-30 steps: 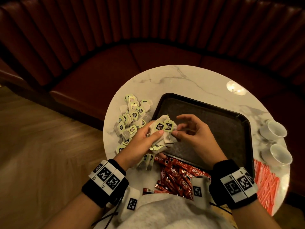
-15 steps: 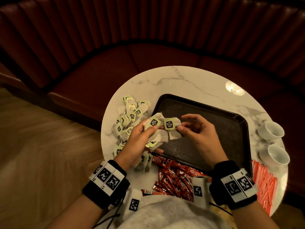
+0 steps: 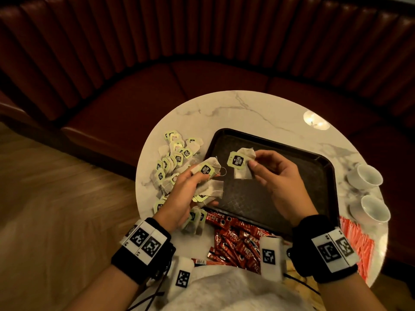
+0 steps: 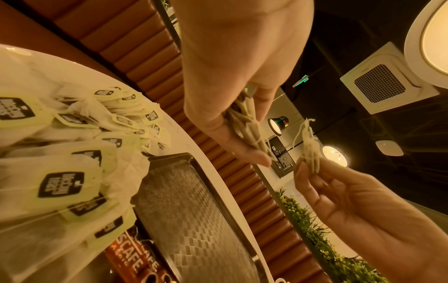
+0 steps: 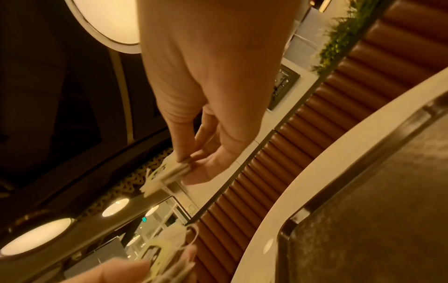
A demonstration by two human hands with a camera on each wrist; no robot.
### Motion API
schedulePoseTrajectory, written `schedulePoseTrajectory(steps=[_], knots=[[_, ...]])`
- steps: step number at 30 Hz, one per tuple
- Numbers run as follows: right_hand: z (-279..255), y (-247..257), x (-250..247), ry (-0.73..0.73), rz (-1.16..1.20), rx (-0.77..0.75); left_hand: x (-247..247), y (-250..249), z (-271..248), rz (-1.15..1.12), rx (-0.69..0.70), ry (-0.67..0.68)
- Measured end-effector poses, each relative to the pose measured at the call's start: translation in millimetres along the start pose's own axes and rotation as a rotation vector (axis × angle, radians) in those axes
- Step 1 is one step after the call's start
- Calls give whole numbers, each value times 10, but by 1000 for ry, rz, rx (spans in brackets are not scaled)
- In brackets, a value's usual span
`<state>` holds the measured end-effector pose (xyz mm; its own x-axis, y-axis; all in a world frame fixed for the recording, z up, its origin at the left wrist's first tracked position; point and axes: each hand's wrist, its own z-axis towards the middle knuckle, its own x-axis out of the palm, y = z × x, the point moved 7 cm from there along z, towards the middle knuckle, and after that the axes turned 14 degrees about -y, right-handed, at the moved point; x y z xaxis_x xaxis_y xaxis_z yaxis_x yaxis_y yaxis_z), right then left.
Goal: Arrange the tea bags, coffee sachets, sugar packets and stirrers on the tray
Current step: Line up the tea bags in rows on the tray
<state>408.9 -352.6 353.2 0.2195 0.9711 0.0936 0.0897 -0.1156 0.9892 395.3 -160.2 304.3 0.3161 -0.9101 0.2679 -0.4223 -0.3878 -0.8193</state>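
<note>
Marble table (image 3: 265, 108), tray (image 3: 323, 167), tea bags (image 3: 173, 158), 2 cups (image 3: 370, 191)

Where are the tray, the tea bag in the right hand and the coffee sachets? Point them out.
tray (image 3: 292, 176), head view, bare dark floor.
tea bag in the right hand (image 3: 236, 161), head view, green tag.
coffee sachets (image 3: 238, 243), head view, middle of the red pile.

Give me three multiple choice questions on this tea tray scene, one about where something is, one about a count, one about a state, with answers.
1. Where do the red coffee sachets lie?
A. on the tray
B. on the table, near the tray's front edge
C. in a cup

2. How many white cups stand on the table?
A. two
B. four
C. none

3. What is the right hand doing?
A. resting flat
B. pinching a tea bag above the tray
C. holding a cup

Answers: B, the sachets sit on marble before the tray; A, two cups show at the right; B, thumb and fingers pinch the bag.
</note>
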Motion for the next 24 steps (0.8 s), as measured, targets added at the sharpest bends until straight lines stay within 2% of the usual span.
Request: schedulePoseTrajectory(steps=[4, 8, 12, 17, 20, 24], knots=[[0, -84, 100, -3, 121, 73, 55, 1, -15, 48, 54, 29], [-7, -147, 152, -8, 107, 76, 162, -82, -83, 89, 186, 113], [-26, -159, 166, 10, 33, 86, 143, -109, -63, 97, 273, 79], [-68, -181, 173, 95, -175, 57, 141, -133, -53, 85, 313, 40], [-69, -202, 169, 86, -136, 69, 118, -114, -21, 76, 302, 6], [-50, -128, 134, 57, -82, 21, 141, -91, -8, 94, 311, 29]])
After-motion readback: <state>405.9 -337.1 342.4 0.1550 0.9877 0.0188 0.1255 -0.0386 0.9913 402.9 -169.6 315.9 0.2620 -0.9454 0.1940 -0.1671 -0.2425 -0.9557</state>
